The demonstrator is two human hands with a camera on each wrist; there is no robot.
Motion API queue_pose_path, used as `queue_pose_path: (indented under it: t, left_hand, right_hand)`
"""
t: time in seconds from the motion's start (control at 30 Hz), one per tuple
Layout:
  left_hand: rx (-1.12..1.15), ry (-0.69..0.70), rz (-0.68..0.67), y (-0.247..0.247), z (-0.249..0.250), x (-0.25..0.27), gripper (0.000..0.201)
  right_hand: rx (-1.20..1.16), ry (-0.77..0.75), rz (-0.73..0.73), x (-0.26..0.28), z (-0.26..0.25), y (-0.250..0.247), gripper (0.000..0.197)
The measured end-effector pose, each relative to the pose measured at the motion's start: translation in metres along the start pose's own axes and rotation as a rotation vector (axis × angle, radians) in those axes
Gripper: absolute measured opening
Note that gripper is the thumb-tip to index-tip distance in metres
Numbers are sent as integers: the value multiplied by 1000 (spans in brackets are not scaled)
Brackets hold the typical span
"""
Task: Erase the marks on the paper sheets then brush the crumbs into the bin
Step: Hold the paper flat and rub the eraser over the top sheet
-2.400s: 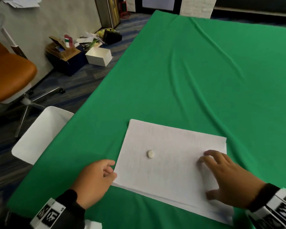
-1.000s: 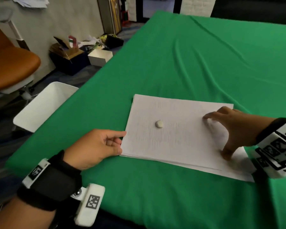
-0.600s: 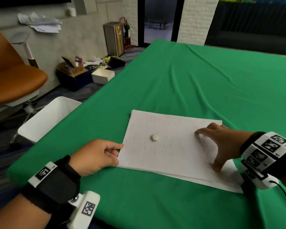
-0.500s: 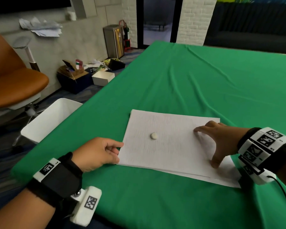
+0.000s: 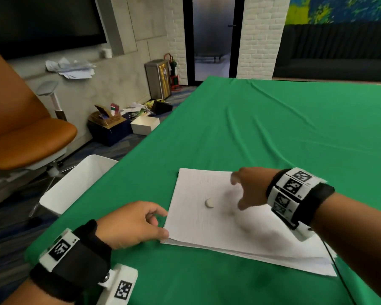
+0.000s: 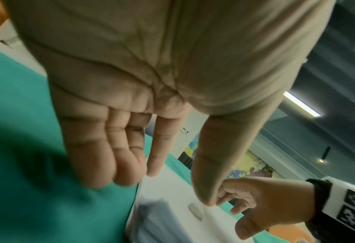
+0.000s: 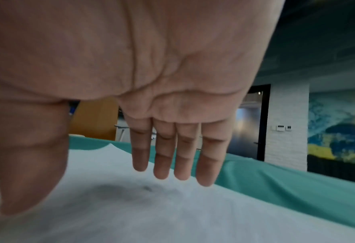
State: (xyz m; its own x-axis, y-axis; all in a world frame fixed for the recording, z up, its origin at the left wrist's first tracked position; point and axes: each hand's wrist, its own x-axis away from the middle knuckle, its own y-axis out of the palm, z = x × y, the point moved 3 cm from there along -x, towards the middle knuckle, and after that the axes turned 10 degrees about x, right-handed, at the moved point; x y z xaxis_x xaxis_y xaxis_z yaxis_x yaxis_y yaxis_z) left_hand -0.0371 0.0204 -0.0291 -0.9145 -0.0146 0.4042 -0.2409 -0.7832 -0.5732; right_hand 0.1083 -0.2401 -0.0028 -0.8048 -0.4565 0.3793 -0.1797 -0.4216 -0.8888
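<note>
While small white rounded eraser (image 5: 209, 203) lies mid-frame on white paper stack (image 5: 218, 230), bring empty, spread right hand (image 5: 250, 190) onto it; keep left hand (image 5: 132, 223), loosely curled, empty, steadying stack's left edge.

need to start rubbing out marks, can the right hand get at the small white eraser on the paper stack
Probably yes: the right hand hovers open just beside the small white eraser, which lies alone on the white paper stack with nothing between them.

Open paper (image 5: 229, 227) around eraser (image 5: 209, 203), seemingly unobstructed.
</note>
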Motion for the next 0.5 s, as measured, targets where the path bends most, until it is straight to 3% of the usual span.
queue_pose_path:
  t: [0.1,0.23,0.37,0.5]
  left_hand:
    - [-115,69,87,-15,26,-12,27]
    - [-224,157,28,-8,66,-65,29]
    - [-263,206,-91,28,84,-104,50]
    - [-428,239,-43,45,85,-118,31]
  right_hand:
    - [-92,-62,-27,-16,-24,0,88]
    - [-144,-70,-86,-24,-34,8,113]
    - [-154,-67,-62,-22,-34,11,110]
    - [-179,-66,-38,-19,-36,15,100]
